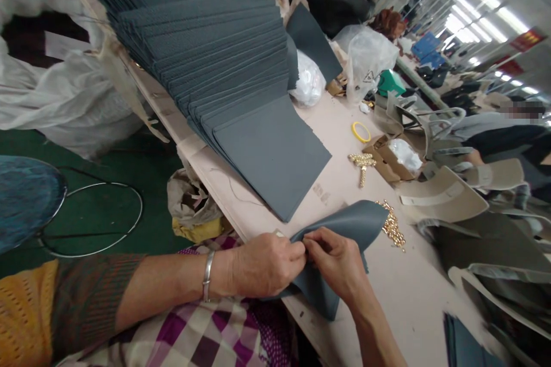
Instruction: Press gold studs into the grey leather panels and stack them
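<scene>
A dark blue-grey sheet [344,223], leather-like and curled over on itself, lies at the table's near edge. My left hand [269,264] is closed on its folded edge. Right against it, my right hand [333,261] pinches at the same spot with thumb and forefinger. Whether a small part sits between those fingertips is hidden. Just beyond the sheet is a scatter of small gold metal pieces [392,226]. A tall fanned stack of like blue-grey sheets [271,155] spreads across the table to the upper left.
Farther back on the table [321,192] are a gold chain-like cluster [362,166], a yellow tape ring [360,132] and a cardboard box [385,157] with white plastic. Beige curved pieces [447,195] crowd the right side. A round stool [28,200] stands on the green floor at left.
</scene>
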A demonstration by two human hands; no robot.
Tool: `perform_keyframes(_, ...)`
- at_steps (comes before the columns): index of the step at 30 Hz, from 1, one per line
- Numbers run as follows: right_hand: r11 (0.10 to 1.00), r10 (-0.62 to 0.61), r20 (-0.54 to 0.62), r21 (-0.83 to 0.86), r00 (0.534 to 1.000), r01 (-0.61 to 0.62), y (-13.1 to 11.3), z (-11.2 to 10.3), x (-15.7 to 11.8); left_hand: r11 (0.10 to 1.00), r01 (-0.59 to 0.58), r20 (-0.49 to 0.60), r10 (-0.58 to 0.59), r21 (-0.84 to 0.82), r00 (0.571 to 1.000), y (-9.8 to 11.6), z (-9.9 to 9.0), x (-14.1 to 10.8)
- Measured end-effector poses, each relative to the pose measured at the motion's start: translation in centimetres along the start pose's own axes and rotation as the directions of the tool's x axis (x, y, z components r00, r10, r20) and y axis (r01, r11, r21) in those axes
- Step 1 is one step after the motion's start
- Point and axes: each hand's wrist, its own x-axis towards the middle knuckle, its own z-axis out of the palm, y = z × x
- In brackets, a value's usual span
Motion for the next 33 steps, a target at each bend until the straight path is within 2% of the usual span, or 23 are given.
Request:
perform_keyframes(4, 0.972, 0.177, 0.113, 0.136, 0.978, -0.192, -0.1, -0.1, 0.7, 0.998, 0.012, 0.007, -0.012, -0.063, 1.0, -0.1, 0.1, 0.0)
perform_keyframes(7, 0.944, 0.228, 0.201, 0.195, 0.953, -0.267, 0.0, -0.4, 1.6, 0.996, 0.01, 0.033, -0.007, -0.085, 0.999, -0.3, 0.1, 0.0)
perform_keyframes(10, 0.928, 0.29, 0.262, 0.159, 0.921, -0.337, -0.2, -0.7, 2.6, 0.993, 0.039, 0.081, -0.03, -0.113, 0.996, -0.3, 0.0, 0.1)
perform_keyframes(13, 0.912, 0.352, 0.324, 0.092, 0.878, -0.399, -1.3, -1.3, 3.2, 0.986, 0.071, 0.084, -0.058, -0.151, 0.995, -0.1, 0.0, 0.0)
perform_keyframes(18, 0.923, 0.355, 0.384, 0.003, 0.852, -0.385, -2.6, -2.1, 3.9, 0.992, 0.064, -0.038, -0.069, -0.111, 0.997, -0.6, 1.3, -0.4)
perform_keyframes(20, 0.943, 0.32, 0.322, -0.019, 0.891, -0.331, -2.4, -2.1, 3.5, 0.994, 0.054, -0.091, -0.063, -0.099, 0.994, -0.8, 2.0, -0.4)
perform_keyframes(23, 0.986, 0.159, 0.14, -0.077, 0.977, -0.149, -1.7, -1.5, 2.0, 0.991, 0.083, -0.139, -0.097, -0.103, 0.986, -1.0, 2.6, -0.7)
perform_keyframes(25, 0.992, 0.076, -0.017, -0.1, 0.997, -0.077, -1.2, -1.1, 0.4, 0.987, 0.118, -0.164, -0.136, -0.112, 0.977, -1.3, 3.0, -1.0)
perform_keyframes(26, 0.99, 0.064, -0.121, -0.114, 0.991, -0.078, -0.8, -1.0, -0.6, 0.985, 0.125, -0.179, -0.145, -0.119, 0.973, -1.5, 3.2, -1.1)
perform_keyframes(27, 0.986, 0.069, -0.248, -0.13, 0.966, -0.104, -0.4, -0.9, -1.6, 0.984, 0.128, -0.194, -0.15, -0.124, 0.97, -1.6, 3.4, -1.2)
perform_keyframes(28, 0.98, 0.084, -0.382, -0.138, 0.92, -0.147, 0.1, -0.9, -2.6, 0.984, 0.125, -0.206, -0.149, -0.124, 0.967, -1.5, 3.6, -1.2)
perform_keyframes(30, 0.971, 0.135, -0.586, -0.084, 0.799, -0.225, 1.4, -1.2, -4.7, 0.989, 0.098, -0.221, -0.12, -0.109, 0.968, -0.8, 3.8, -0.8)
perform_keyframes(31, 0.971, 0.179, -0.628, -0.011, 0.758, -0.239, 2.2, -1.5, -5.7, 0.992, 0.071, -0.221, -0.092, -0.102, 0.971, -0.2, 3.8, -0.5)
perform_keyframes(32, 0.967, 0.238, -0.63, 0.084, 0.739, -0.24, 3.1, -1.8, -6.6, 0.994, 0.038, -0.218, -0.059, -0.1, 0.974, 0.7, 3.8, -0.1)
perform_keyframes(33, 0.955, 0.298, -0.602, 0.184, 0.741, -0.234, 4.2, -2.2, -7.5, 0.994, 0.003, -0.215, -0.026, -0.108, 0.976, 1.8, 3.8, 0.4)
